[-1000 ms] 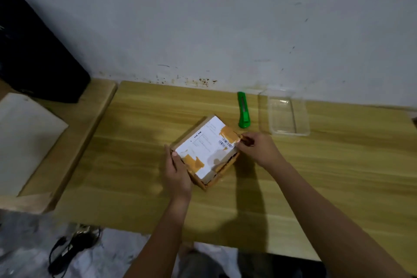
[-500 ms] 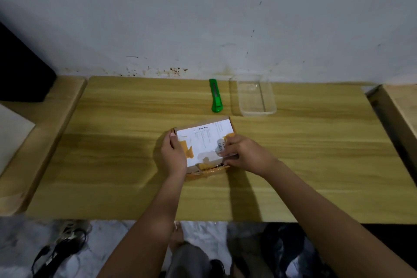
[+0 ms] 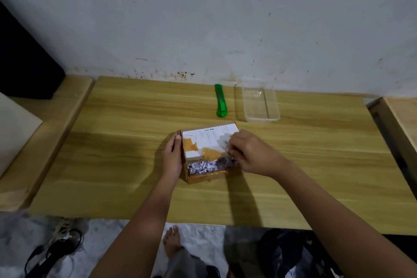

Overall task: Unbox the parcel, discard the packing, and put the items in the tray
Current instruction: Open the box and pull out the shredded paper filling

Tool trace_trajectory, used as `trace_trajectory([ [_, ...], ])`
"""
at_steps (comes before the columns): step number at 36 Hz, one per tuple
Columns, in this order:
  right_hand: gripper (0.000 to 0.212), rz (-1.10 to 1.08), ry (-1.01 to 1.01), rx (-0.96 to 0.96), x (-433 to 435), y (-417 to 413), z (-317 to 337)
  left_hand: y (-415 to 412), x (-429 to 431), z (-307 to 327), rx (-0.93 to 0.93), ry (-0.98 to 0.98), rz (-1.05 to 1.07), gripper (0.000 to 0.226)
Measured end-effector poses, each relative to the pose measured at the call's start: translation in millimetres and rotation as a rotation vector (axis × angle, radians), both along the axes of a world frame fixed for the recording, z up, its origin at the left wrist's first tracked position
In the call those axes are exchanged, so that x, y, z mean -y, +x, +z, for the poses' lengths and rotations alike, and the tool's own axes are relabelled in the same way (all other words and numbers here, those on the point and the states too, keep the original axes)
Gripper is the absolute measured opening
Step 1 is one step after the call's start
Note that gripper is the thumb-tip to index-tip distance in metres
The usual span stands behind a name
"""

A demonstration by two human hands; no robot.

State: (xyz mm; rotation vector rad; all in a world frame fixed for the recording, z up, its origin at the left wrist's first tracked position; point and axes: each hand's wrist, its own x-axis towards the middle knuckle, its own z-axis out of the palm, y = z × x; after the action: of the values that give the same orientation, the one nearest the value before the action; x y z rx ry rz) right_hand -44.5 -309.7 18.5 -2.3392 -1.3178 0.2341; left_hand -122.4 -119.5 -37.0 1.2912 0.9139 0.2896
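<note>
On table (image 3: 112,165): parcel (image 3: 209,142) w/ white label, orange tape, lid lifted.

We see a brown cardboard parcel (image 3: 208,153) bearing a white label with black print and orange-tan tape patches; in its opening lies shredded packing (image 3: 207,166), white speckled with dark print. Behind the parcel lie a bright green utility knife (image 3: 220,103) and a clear colourless tray (image 3: 259,102). The table (image 3: 112,142) shows yellow-tan wood grain.
</note>
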Motion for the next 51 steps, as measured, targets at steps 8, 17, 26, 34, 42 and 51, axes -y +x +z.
trace_trajectory([
  [8,0.007,-0.177,0.258,0.035,-29.3,41.9,34.7,1.2,2.9,-5.2,-0.044,0.112,-0.056,0.042],
  [17,0.028,-0.528,0.501,-0.186,-77.8,87.4,2.9,2.7,8.0,-11.3,-0.025,0.214,-0.077,0.041],
  [26,0.056,-0.517,0.417,-0.418,-71.7,90.1,-30.8,1.3,6.5,-11.1,-0.070,0.339,-0.073,0.040],
  [34,0.058,-0.564,0.389,-0.377,-49.7,63.5,-48.6,0.8,2.5,-7.2,-0.048,0.350,-0.128,0.039],
  [42,0.054,-0.647,0.309,-0.343,-32.5,53.8,-49.6,4.5,-2.2,-6.4,-0.066,0.389,-0.243,0.040],
  [51,0.040,-0.612,0.326,-0.221,-5.4,35.8,-20.0,-10.2,5.1,20.8,0.034,0.761,-0.275,0.035],
])
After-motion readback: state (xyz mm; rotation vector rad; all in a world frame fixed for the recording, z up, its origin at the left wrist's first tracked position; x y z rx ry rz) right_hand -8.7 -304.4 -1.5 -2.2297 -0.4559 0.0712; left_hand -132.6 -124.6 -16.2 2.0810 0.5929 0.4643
